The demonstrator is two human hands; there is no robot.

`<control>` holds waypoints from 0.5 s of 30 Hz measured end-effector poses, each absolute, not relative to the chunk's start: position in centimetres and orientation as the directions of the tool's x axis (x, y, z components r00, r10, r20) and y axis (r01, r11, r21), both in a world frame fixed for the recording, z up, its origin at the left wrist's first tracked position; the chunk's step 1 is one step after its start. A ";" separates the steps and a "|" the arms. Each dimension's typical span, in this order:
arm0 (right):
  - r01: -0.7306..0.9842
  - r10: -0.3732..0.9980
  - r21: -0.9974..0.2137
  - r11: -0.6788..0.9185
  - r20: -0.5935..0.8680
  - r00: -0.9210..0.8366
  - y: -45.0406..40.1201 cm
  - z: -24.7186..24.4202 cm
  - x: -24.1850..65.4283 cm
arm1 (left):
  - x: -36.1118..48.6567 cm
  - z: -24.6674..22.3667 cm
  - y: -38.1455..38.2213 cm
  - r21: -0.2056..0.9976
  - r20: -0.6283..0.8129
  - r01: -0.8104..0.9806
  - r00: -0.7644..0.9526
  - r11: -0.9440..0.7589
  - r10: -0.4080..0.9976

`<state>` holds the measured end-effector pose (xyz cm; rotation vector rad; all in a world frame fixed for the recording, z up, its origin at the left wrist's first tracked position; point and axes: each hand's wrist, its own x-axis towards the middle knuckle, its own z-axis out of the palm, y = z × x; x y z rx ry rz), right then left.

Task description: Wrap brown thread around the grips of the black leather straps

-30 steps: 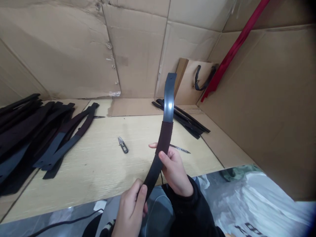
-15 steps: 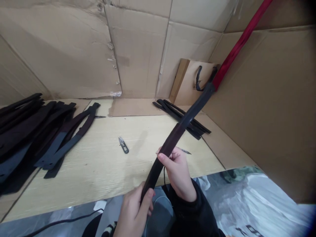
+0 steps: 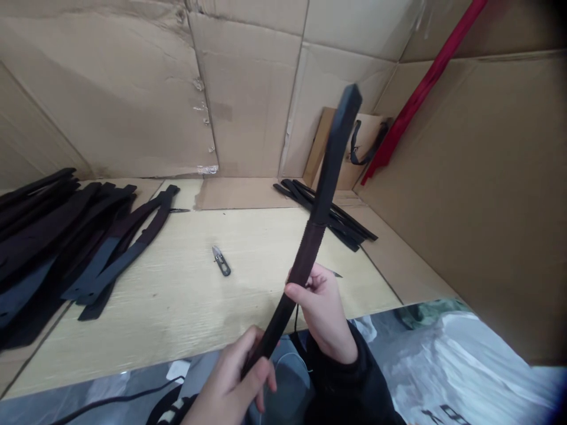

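A long, slightly curved dark strip [image 3: 330, 168], black at both ends with a brown-black ribbed-edged band in its middle, rises diagonally over the table. My right hand [image 3: 325, 310] pinches it around the lower part of the band, thumb on top. Lower down, my left hand [image 3: 234, 375] is wrapped around its near end. Thread snips [image 3: 221, 261] lie on the table to the left of the strip. Just past my right hand, the tip of a pointed tool [image 3: 337, 274] shows, the rest of it hidden.
A heap of similar dark strips [image 3: 101, 236] covers the table's left side. Several thin black strips [image 3: 349, 230] lie at the back right. Cardboard walls [image 3: 252, 106] enclose the table [image 3: 177, 307]. A paper bag [image 3: 321, 147] stands in the corner, and a red ribbon [image 3: 425, 88] hangs at right.
The strip's far end has swung left and more upright, away from the red ribbon, whose lower end now shows. Both hands keep their hold on the strip.
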<state>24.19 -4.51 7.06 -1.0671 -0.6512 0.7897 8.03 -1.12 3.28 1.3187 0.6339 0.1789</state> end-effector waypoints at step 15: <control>-0.290 0.924 -0.936 0.199 0.080 0.374 -5.2 7.0 24.0 | 8.1 2.2 -2.1 0.956 -0.252 0.280 0.628 0.088 0.737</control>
